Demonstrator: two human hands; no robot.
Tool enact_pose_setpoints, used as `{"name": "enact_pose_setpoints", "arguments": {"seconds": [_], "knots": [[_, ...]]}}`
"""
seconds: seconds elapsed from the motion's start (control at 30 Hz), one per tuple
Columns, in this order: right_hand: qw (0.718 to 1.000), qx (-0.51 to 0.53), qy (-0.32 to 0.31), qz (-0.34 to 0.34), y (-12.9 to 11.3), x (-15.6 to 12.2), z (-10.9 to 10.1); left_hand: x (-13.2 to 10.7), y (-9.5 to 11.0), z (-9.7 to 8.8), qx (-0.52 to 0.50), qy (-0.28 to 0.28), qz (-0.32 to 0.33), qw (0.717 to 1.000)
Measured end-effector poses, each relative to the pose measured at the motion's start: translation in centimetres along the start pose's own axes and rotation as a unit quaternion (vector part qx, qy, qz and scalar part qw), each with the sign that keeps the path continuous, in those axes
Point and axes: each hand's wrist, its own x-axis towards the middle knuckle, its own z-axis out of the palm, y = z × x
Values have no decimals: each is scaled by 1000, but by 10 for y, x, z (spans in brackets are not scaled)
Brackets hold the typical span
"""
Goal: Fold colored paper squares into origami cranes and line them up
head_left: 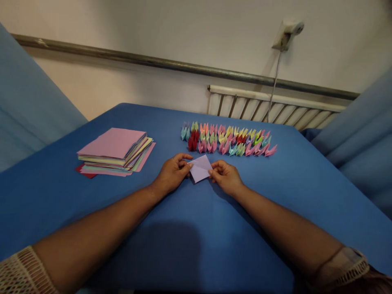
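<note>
A: Position of the lilac paper?

B: Between left hand and right hand, over the blue tabletop; contact with the cloth-like surface not certain

A: State of the fingers?

B: At left, thumb and fingers pinching one corner, forefinger extended; at right, thumb and forefinger pinching the opposite corner

A: Possible faults, with causes?

B: Skewed crease, from uneven pull; bruised corners, from too tight a pinch; slipped sheets in the stack, from a nudge; beyond, toppled folded figures, from a forward sweep

A: Materials and shapes?

B: Nearest, thin, flat diamond with a faint fold line; next, square sheets, ragged-edged, pink uppermost; then sharp-tipped paper figures in close rows; farthest, slatted pale radiator and dull, round pipe
</note>
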Motion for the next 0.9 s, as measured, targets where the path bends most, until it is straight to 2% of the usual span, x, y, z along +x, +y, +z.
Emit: {"name": "enact_pose_setpoints", "arguments": {"seconds": [0.13,0.33,0.47,0.63,0.7,0.8,0.9], "knots": [[1000,13,4,-3,-1,1,-2,2,-3,0,0,-7,25,1000],[995,79,12,52,-8,6,-9,-7,6,0,-8,-46,96,994],[995,80,4,52,-8,6,-9,-12,8,0,44,-85,102,990],[998,53,-20,24,-1,3,-4,-8,-1,0,60,-87,103,989],[999,10,-33,15,2,1,-4,-5,-3,-1,78,-84,106,988],[991,-127,-44,-21,-1,-4,-7,-3,-5,-4,131,-95,120,979],[951,-295,-26,-91,-10,-12,-9,-2,-7,-5,191,-97,135,967]]}}
